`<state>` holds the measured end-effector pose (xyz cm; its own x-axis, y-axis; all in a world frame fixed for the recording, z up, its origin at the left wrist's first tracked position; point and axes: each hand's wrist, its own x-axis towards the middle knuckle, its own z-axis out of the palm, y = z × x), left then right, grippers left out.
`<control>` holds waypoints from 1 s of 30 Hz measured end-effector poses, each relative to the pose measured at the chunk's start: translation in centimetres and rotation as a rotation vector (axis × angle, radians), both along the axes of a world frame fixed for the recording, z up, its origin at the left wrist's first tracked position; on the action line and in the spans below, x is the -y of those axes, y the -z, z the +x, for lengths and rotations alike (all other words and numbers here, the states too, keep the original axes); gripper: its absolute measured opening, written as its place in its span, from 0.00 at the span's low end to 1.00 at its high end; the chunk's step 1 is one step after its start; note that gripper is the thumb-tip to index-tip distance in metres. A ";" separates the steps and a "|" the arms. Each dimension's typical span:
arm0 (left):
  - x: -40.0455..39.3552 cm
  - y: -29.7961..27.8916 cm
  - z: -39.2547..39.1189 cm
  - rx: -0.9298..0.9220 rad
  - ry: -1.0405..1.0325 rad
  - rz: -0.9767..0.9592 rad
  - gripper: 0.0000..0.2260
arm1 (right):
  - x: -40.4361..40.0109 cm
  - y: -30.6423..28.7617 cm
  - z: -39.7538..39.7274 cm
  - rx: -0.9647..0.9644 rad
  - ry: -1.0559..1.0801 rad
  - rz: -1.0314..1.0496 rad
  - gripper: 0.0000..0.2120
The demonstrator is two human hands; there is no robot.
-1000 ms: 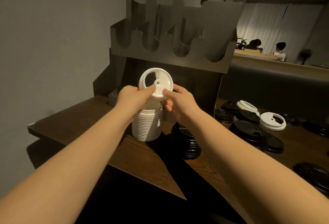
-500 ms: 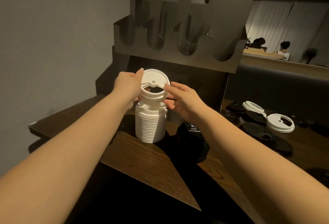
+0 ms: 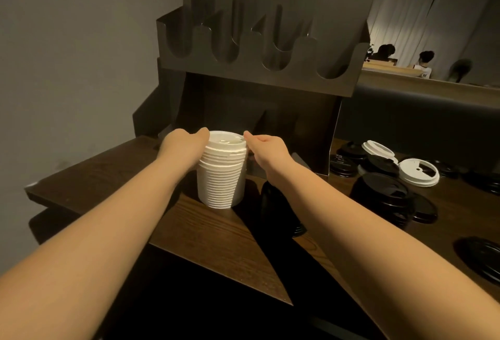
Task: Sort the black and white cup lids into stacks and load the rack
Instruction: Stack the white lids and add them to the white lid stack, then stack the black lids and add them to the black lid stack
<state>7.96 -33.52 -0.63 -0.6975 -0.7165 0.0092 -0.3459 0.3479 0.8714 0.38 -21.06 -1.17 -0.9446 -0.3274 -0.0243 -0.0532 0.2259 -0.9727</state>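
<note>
A tall stack of white lids (image 3: pixel 220 177) stands on the dark wooden counter (image 3: pixel 113 174). My left hand (image 3: pixel 184 145) grips the stack's upper left side. On the right, the fingers of my right hand (image 3: pixel 267 147) press against the top lids. A shorter stack of black lids (image 3: pixel 281 209) sits just right of it, partly hidden under my right forearm. The grey metal rack (image 3: pixel 259 44) with several U-shaped slots rises behind, and its slots look bare.
Loose black lids (image 3: pixel 384 191) and two white lids (image 3: pixel 418 172) lie scattered on the counter to the right, one white lid (image 3: pixel 377 150) farther back. Another black lid (image 3: pixel 481 261) lies near the right edge. A wall stands at left. People sit far behind.
The white lid that both hands held tilted above the stack now lies flat on top of it. Both hands have dropped to the stack's upper sides.
</note>
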 end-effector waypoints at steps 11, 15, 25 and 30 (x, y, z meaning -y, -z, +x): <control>0.7 0.8 -0.4 -0.037 -0.010 0.027 0.14 | 0.5 -0.3 -0.7 -0.022 -0.068 -0.027 0.10; 0.6 1.3 -0.4 -0.135 0.111 0.061 0.18 | 0.6 -0.1 -0.9 -0.014 -0.077 -0.005 0.10; -0.3 -0.1 -0.4 0.107 0.100 -0.117 0.22 | -0.5 -0.3 -0.2 -0.147 -0.123 0.145 0.13; -2.0 -0.1 0.7 0.042 0.048 -0.570 0.25 | -2.2 0.2 -0.3 -0.237 0.001 0.130 0.31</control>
<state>8.68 -31.51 -0.56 -0.7375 -0.5738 0.3562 -0.3482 0.7749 0.5274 0.05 -18.85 -1.39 -0.9292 -0.3352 0.1556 -0.2758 0.3486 -0.8958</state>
